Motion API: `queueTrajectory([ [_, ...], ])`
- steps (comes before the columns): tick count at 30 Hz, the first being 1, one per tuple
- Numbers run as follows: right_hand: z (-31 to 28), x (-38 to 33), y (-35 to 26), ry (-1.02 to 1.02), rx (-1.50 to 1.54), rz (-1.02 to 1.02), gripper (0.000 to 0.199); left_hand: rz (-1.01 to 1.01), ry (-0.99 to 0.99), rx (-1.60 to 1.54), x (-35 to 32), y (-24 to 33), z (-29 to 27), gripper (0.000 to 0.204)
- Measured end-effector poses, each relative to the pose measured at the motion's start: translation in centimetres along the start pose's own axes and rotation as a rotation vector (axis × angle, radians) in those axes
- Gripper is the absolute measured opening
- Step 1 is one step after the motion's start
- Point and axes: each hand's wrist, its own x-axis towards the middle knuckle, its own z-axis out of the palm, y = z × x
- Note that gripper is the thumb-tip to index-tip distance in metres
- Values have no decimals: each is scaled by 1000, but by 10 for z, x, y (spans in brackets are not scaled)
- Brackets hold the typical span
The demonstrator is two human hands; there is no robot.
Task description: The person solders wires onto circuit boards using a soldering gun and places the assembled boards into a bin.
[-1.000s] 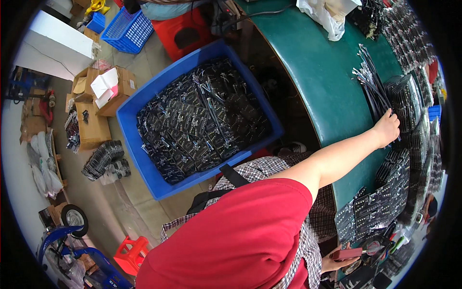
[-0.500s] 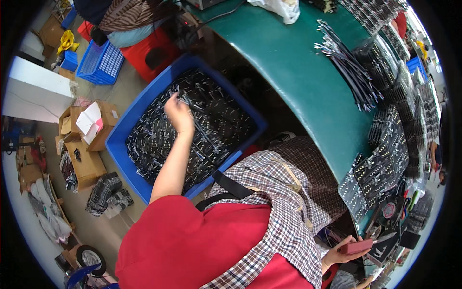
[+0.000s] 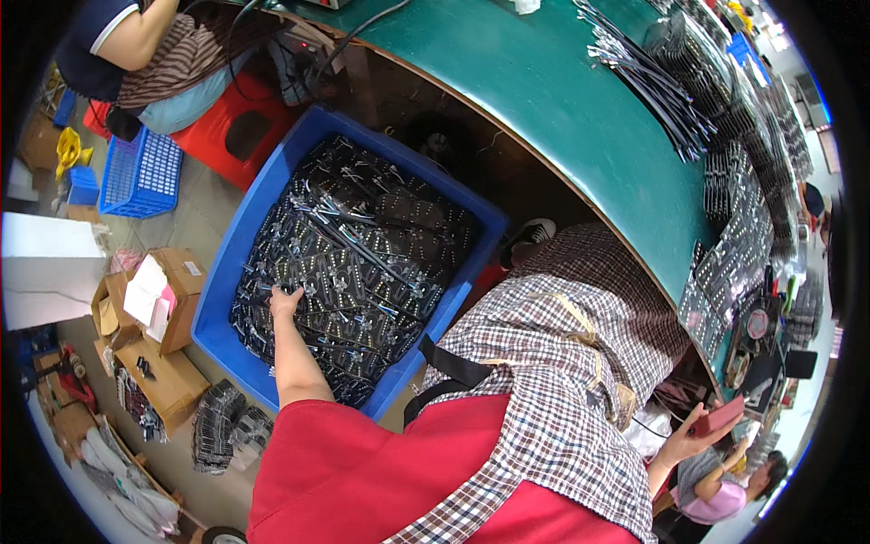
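Note:
My left hand (image 3: 285,303) reaches down into a large blue tub (image 3: 237,360). Its thumb stands apart from the fingers, and the fingertips touch the heap of black parts with wires (image 3: 331,281) that fills the tub. I cannot make out anything held there. Away to the right, beside the table edge, my right hand (image 3: 686,442) is closed around a small dark-red block (image 3: 719,416). Across the heap lies a bundle of dark cables with pale ends (image 3: 358,243).
The green table (image 3: 535,109) curves along the right, bearing a cable bundle (image 3: 648,86) and stacked black panels (image 3: 739,195). Open cartons (image 3: 177,290) and a blue basket (image 3: 140,177) stand left. One co-worker (image 3: 136,45) sits at upper left, another (image 3: 720,494) at lower right.
My left hand has moved left and nearer me within the tub, down onto the heap. My right hand still holds the red block. The whole view has shifted.

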Motion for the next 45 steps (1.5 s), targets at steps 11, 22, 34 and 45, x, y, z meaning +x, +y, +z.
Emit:
queueTrajectory([
  [11,-2,1,3,-3,91,40,69,611,70,-396,-31,57,-102,55],
  [22,8,4,35,196,180,54,71,856,-318,-1049,-215,190,-194,45],
  [34,4,-7,53,260,374,315,88,735,-1333,-635,-502,349,-19,37],
  [45,59,-19,46,145,422,136,104,1537,-98,491,-567,370,40,75],
])
